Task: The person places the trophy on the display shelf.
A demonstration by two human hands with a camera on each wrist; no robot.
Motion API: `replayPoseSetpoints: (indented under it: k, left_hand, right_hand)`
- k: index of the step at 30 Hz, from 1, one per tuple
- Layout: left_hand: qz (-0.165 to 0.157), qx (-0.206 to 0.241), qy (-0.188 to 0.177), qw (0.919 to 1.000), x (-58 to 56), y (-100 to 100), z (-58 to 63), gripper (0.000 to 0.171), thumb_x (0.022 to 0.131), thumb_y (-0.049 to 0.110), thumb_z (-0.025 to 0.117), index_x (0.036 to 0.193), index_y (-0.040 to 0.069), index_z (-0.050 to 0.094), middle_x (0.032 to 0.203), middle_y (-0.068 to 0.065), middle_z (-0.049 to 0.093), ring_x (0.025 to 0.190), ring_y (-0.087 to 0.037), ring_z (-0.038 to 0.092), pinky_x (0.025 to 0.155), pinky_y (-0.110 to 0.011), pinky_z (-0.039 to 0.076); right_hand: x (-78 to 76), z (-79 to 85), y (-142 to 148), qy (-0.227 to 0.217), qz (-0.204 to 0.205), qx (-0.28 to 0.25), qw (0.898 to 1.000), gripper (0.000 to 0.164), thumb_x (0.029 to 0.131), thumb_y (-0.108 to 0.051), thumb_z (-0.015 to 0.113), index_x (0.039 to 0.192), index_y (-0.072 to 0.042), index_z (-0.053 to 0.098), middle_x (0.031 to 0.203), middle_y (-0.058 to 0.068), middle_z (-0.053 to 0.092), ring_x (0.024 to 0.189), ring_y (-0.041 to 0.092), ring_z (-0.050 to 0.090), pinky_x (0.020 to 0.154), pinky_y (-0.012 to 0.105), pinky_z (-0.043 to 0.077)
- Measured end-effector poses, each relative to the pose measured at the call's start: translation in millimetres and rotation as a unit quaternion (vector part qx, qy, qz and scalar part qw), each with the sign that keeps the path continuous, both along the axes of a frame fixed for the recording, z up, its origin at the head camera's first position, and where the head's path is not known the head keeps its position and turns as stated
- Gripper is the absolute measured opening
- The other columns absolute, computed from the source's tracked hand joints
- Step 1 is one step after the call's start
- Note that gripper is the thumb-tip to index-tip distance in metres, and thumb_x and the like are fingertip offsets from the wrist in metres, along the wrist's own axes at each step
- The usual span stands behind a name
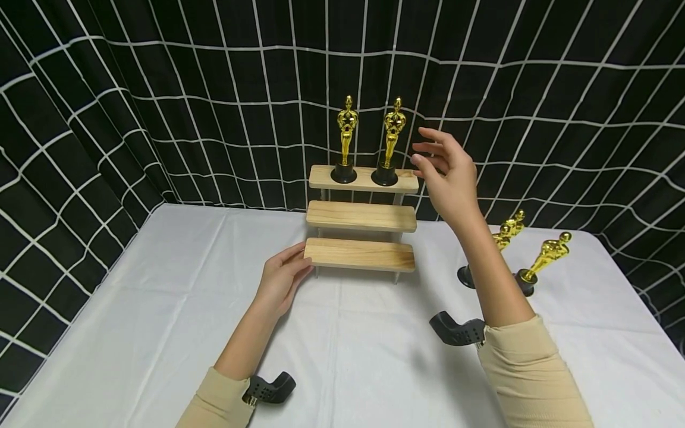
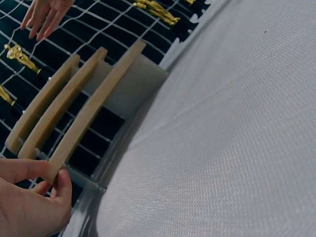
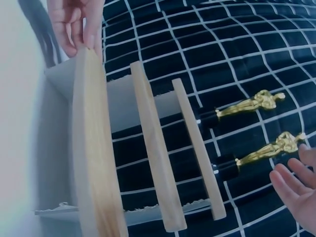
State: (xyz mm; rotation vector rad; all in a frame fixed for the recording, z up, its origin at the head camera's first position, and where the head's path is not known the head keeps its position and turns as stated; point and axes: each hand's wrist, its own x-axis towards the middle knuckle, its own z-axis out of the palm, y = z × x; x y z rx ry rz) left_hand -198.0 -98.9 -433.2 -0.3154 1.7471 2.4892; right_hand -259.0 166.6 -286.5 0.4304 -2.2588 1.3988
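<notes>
A three-tier wooden display stand [image 1: 361,217] stands on the white-covered table. Two gold trophy statuettes with black bases, a left one [image 1: 346,139] and a right one [image 1: 392,142], are upright on its top tier. My left hand [image 1: 280,276] pinches the left end of the lowest tier [image 2: 94,108] between thumb and fingers. Just right of the right statuette is my right hand [image 1: 449,172], its fingers loosely bent and apart from it, holding nothing. In the right wrist view this hand [image 3: 298,190] is beside the statuette's head [image 3: 286,142].
On the table at right stand more gold statuettes, one tilted-looking [image 1: 546,258] and others [image 1: 502,238] partly hidden behind my right forearm. A black curtain [image 1: 241,107] with a white grid hangs behind the table [image 1: 160,333]. Black camera mounts [image 1: 457,330] are strapped to both wrists.
</notes>
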Motion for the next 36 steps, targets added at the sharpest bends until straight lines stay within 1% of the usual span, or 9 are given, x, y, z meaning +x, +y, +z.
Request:
replayPoseSetpoints:
  k: [4, 11, 14, 16, 18, 21, 23, 27, 36]
  left_hand:
    - [0.001, 0.000, -0.001, 1.0000, 0.0, 0.2, 0.7, 0.052, 0.100, -0.011, 0.058, 0.151, -0.009, 0.049, 0.150, -0.026, 0.052, 0.135, -0.032, 0.056, 0.100, -0.021, 0.060]
    - [0.002, -0.001, 0.000, 1.0000, -0.1, 0.3, 1.6, 0.052, 0.100, -0.012, 0.057, 0.151, -0.009, 0.049, 0.150, -0.026, 0.053, 0.134, -0.031, 0.056, 0.099, -0.021, 0.060]
    - [0.001, -0.001, 0.001, 1.0000, -0.1, 0.0, 1.2, 0.052, 0.100, -0.012, 0.057, 0.151, -0.009, 0.048, 0.149, -0.026, 0.053, 0.134, -0.031, 0.056, 0.099, -0.021, 0.060]
    - [0.001, -0.002, 0.000, 1.0000, -0.1, -0.1, 1.1, 0.052, 0.100, -0.011, 0.057, 0.151, -0.009, 0.048, 0.150, -0.026, 0.053, 0.134, -0.031, 0.056, 0.099, -0.021, 0.060]
    - [0.002, -0.002, -0.002, 1.0000, -0.3, -0.2, 0.8, 0.052, 0.100, -0.012, 0.058, 0.151, -0.009, 0.049, 0.149, -0.026, 0.053, 0.134, -0.032, 0.056, 0.100, -0.021, 0.060]
    - [0.003, -0.004, -0.004, 1.0000, -0.6, 0.0, 0.5, 0.052, 0.100, -0.011, 0.058, 0.151, -0.008, 0.049, 0.149, -0.026, 0.053, 0.134, -0.032, 0.057, 0.101, -0.022, 0.060]
    - [0.005, -0.005, -0.005, 1.0000, -0.8, 0.2, 0.1, 0.052, 0.100, -0.011, 0.058, 0.151, -0.008, 0.049, 0.149, -0.025, 0.054, 0.134, -0.031, 0.057, 0.101, -0.022, 0.060]
    - [0.006, -0.005, -0.005, 1.0000, -0.8, 0.6, -0.8, 0.052, 0.100, -0.011, 0.058, 0.151, -0.008, 0.050, 0.150, -0.025, 0.054, 0.133, -0.031, 0.058, 0.101, -0.022, 0.060]
    - [0.004, -0.005, -0.002, 1.0000, -1.1, 1.0, -1.1, 0.051, 0.100, -0.011, 0.058, 0.151, -0.008, 0.049, 0.149, -0.026, 0.054, 0.133, -0.031, 0.058, 0.102, -0.022, 0.060]
  right_hand:
    - [9.1, -5.0, 1.1, 0.000, -0.001, 0.001, 1.000, 0.040, 0.110, -0.002, 0.052, 0.149, -0.002, 0.054, 0.135, 0.021, 0.066, 0.119, 0.032, 0.069, 0.101, 0.035, 0.063]
    - [21.9, -19.1, 5.6, 0.007, -0.008, 0.010, 1.000, 0.038, 0.110, -0.002, 0.052, 0.148, -0.001, 0.056, 0.133, 0.023, 0.067, 0.116, 0.035, 0.070, 0.091, 0.014, 0.060]
    - [28.0, -25.2, 7.6, 0.011, -0.015, 0.014, 1.000, 0.037, 0.110, -0.002, 0.053, 0.146, 0.001, 0.057, 0.131, 0.023, 0.068, 0.114, 0.034, 0.071, 0.091, 0.011, 0.059]
    - [31.8, -29.1, 9.2, 0.012, -0.020, 0.015, 1.000, 0.037, 0.109, -0.002, 0.054, 0.146, 0.001, 0.057, 0.130, 0.023, 0.069, 0.111, 0.027, 0.071, 0.090, 0.009, 0.058]
    - [35.1, -33.1, 10.9, 0.017, -0.024, 0.016, 0.999, 0.036, 0.109, -0.001, 0.054, 0.145, 0.002, 0.058, 0.129, 0.023, 0.069, 0.109, 0.014, 0.070, 0.090, 0.007, 0.057]
    - [39.4, -38.6, 13.4, 0.027, -0.032, 0.016, 0.999, 0.035, 0.108, 0.001, 0.055, 0.143, 0.003, 0.059, 0.127, 0.024, 0.070, 0.103, -0.005, 0.065, 0.088, 0.005, 0.055]
    - [42.8, -41.5, 15.1, 0.033, -0.037, 0.016, 0.999, 0.035, 0.107, 0.002, 0.056, 0.142, 0.004, 0.059, 0.126, 0.025, 0.070, 0.100, -0.013, 0.062, 0.088, 0.004, 0.054]
    - [50.3, -45.6, 18.2, 0.036, -0.049, 0.015, 0.998, 0.035, 0.107, 0.003, 0.057, 0.142, 0.004, 0.060, 0.126, 0.025, 0.071, 0.100, -0.015, 0.061, 0.087, 0.002, 0.053]
    - [65.8, -51.9, 26.4, 0.015, -0.070, 0.013, 0.997, 0.038, 0.105, -0.001, 0.061, 0.143, -0.002, 0.061, 0.128, 0.023, 0.070, 0.101, -0.014, 0.059, 0.088, 0.001, 0.052]
